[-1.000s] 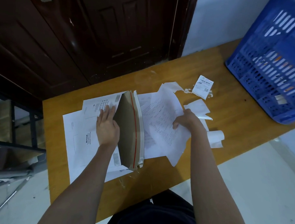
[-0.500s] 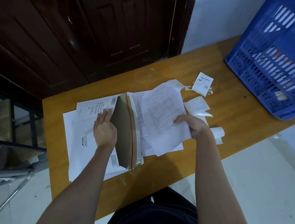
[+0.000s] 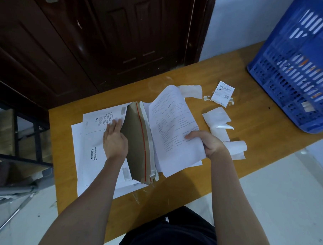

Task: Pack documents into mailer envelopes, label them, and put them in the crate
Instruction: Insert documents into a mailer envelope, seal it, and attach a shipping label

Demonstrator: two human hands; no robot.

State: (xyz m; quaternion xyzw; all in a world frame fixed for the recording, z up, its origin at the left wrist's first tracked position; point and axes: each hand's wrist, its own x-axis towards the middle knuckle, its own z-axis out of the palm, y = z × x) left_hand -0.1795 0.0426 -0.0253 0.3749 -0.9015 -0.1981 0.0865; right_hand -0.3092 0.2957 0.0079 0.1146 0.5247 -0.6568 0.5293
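A white mailer envelope (image 3: pixel 95 143) lies on top of a stack of mailers on the wooden table (image 3: pixel 259 129). Its brown flap (image 3: pixel 137 140), with a red strip, stands up. My left hand (image 3: pixel 114 139) lies flat with straight fingers on the envelope, beside the flap. My right hand (image 3: pixel 209 143) grips the right edge of printed document sheets (image 3: pixel 174 129), which slant toward the envelope's mouth. A shipping label (image 3: pixel 222 92) lies further right. The blue crate (image 3: pixel 295 70) stands at the table's right end.
Torn white backing papers (image 3: pixel 219 119) and a curled strip (image 3: pixel 236 149) lie right of the documents, with another scrap (image 3: pixel 191 91) behind them. A dark wooden door (image 3: pixel 116 37) is behind the table. A metal shelf (image 3: pixel 26 132) stands at the left.
My right hand has lifted and straightened the document sheets, bringing them up against the raised flap. My left hand has stayed on the envelope.
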